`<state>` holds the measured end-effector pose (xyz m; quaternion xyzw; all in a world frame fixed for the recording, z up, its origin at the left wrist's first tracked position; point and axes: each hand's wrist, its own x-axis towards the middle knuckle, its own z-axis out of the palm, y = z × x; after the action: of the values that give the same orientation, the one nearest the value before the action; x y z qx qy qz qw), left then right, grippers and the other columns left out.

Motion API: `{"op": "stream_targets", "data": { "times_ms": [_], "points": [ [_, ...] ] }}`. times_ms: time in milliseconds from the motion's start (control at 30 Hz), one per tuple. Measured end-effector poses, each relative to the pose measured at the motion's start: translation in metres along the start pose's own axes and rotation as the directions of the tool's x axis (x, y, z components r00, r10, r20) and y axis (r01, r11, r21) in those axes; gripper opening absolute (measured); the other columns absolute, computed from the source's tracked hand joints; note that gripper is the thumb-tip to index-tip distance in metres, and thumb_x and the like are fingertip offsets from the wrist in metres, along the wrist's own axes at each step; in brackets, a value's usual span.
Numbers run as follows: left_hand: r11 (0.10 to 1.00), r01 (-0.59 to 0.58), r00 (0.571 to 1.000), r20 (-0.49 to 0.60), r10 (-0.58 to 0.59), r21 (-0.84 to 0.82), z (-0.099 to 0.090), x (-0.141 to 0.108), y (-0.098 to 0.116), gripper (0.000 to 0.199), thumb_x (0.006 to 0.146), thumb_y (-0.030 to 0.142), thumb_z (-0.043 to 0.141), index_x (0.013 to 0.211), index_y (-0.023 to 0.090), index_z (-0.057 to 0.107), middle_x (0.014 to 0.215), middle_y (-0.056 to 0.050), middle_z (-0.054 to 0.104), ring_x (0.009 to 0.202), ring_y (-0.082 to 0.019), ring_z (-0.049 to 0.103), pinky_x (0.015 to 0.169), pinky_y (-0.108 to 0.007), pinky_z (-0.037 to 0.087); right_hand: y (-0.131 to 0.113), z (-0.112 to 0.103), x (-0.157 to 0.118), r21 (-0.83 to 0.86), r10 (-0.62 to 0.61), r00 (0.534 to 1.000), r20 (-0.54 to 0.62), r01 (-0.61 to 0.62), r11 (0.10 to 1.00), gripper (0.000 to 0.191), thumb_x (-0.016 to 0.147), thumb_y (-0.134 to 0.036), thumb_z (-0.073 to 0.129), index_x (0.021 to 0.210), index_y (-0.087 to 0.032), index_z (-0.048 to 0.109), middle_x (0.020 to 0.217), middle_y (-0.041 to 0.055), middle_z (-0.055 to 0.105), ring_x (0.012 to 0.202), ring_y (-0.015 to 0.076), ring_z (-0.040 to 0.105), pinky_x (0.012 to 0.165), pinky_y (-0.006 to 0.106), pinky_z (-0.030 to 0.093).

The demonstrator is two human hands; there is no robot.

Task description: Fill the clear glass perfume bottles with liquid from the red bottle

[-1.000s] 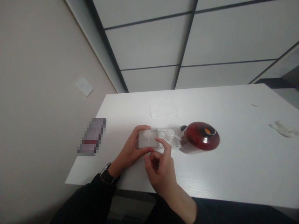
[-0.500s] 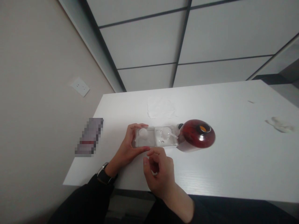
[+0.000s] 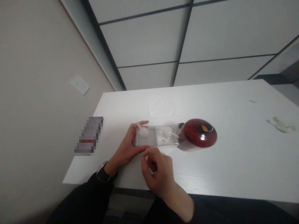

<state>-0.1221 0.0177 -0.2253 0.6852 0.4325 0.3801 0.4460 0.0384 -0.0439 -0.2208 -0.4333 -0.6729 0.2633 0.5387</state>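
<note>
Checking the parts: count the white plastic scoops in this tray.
2. One white plastic scoop sits in the left compartment of the clear plastic tray, the other scoop in the right, handle toward the dark red bottle. Glare could hide more.

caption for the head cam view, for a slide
Left hand holds a clear plastic tray by a dark red bottle; right hand curled beside it

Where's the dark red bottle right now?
In the head view, the dark red bottle sits on the white table, just right of the clear plastic tray.
</note>
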Motion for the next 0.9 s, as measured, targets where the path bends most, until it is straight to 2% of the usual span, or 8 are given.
{"op": "stream_targets", "data": {
  "times_ms": [100,300,400,500,600,667,800,900],
  "points": [
    [0.999,-0.026,0.999,-0.041,0.024,-0.038,0.000,0.000,-0.001,0.062,0.084,0.042,0.086,0.134,0.031,0.052,0.154,-0.009,0.054,0.147,-0.030,0.049,0.128,-0.056,0.033,0.000,-0.001,0.000,0.002,0.016,1.000,0.014,-0.016,1.000,0.008,0.092,-0.016,0.052,0.093,-0.023,0.053,0.050,-0.0126,0.042,0.037,0.0075,0.041,0.044,0.021,0.029],
    [0.999,-0.039,0.999,0.023,0.039,-0.004,-0.001,0.001,-0.002,0.056,0.086,0.045,0.083,0.133,0.031,0.056,0.163,-0.009,0.046,0.154,-0.032,0.040,0.131,-0.058,0.027,-0.001,-0.001,0.002,-0.003,0.018,0.999,0.031,-0.018,1.000,0.006,0.092,-0.017,0.052,0.092,-0.023,0.055,0.049,-0.0125,0.041,0.036,0.0074,0.042,0.045,0.021,0.030],
    [0.997,-0.031,0.999,-0.030,0.029,-0.064,0.001,0.001,-0.002,0.067,0.082,0.040,0.088,0.135,0.033,0.048,0.157,-0.010,0.051,0.147,-0.031,0.049,0.127,-0.058,0.033,-0.001,-0.001,0.002,-0.022,0.027,0.999,0.027,-0.026,0.999,0.008,0.093,-0.018,0.052,0.092,-0.021,0.059,0.049,-0.0117,0.042,0.037,0.0076,0.044,0.045,0.022,0.030],
    [0.999,-0.025,1.000,0.010,0.026,-0.042,-0.001,-0.001,-0.001,0.080,0.082,0.044,0.087,0.149,0.033,0.045,0.162,-0.012,0.045,0.150,-0.033,0.046,0.129,-0.058,0.030,0.000,-0.001,0.002,-0.051,0.038,0.999,0.012,-0.038,0.998,0.015,0.095,-0.020,0.050,0.097,-0.019,0.065,0.049,-0.0100,0.046,0.038,0.0088,0.047,0.045,0.022,0.032],
    [0.985,-0.042,0.995,0.083,0.056,-0.167,-0.007,-0.002,0.003,0.081,0.088,0.049,0.080,0.158,0.037,0.042,0.172,-0.009,0.035,0.158,-0.034,0.035,0.131,-0.056,0.029,0.000,-0.002,0.002,-0.078,0.018,1.000,-0.010,-0.018,0.997,0.026,0.098,-0.020,0.049,0.109,-0.015,0.072,0.048,-0.0081,0.052,0.038,0.0094,0.048,0.045,0.023,0.034],
    [0.958,-0.056,0.994,0.072,0.079,-0.281,-0.011,-0.001,0.007,0.077,0.091,0.047,0.076,0.160,0.039,0.041,0.172,-0.007,0.036,0.159,-0.033,0.035,0.129,-0.054,0.034,0.001,-0.003,0.002,-0.091,-0.002,1.000,-0.027,0.000,0.996,0.031,0.099,-0.019,0.049,0.113,-0.014,0.075,0.048,-0.0067,0.056,0.037,0.0096,0.048,0.045,0.023,0.035],
    [0.982,-0.049,0.998,0.021,0.054,-0.184,-0.016,0.005,0.024,0.068,0.099,0.035,0.069,0.160,0.037,0.038,0.145,-0.008,0.068,0.147,-0.026,0.054,0.125,-0.051,0.041,0.004,-0.004,-0.001,-0.099,-0.013,1.000,-0.028,0.010,0.995,0.035,0.099,-0.019,0.048,0.116,-0.014,0.078,0.050,-0.0042,0.062,0.038,0.0094,0.049,0.046,0.024,0.037],
    [0.997,-0.068,0.997,-0.030,0.067,-0.029,-0.018,0.011,0.039,0.066,0.093,0.034,0.078,0.153,0.029,0.050,0.116,-0.007,0.078,0.122,-0.023,0.070,0.114,-0.044,0.052,0.006,-0.003,-0.003,-0.110,-0.008,1.000,-0.024,0.005,0.994,0.037,0.099,-0.019,0.047,0.118,-0.014,0.079,0.050,-0.0037,0.063,0.038,0.0095,0.049,0.047,0.024,0.037]
  ]
}}
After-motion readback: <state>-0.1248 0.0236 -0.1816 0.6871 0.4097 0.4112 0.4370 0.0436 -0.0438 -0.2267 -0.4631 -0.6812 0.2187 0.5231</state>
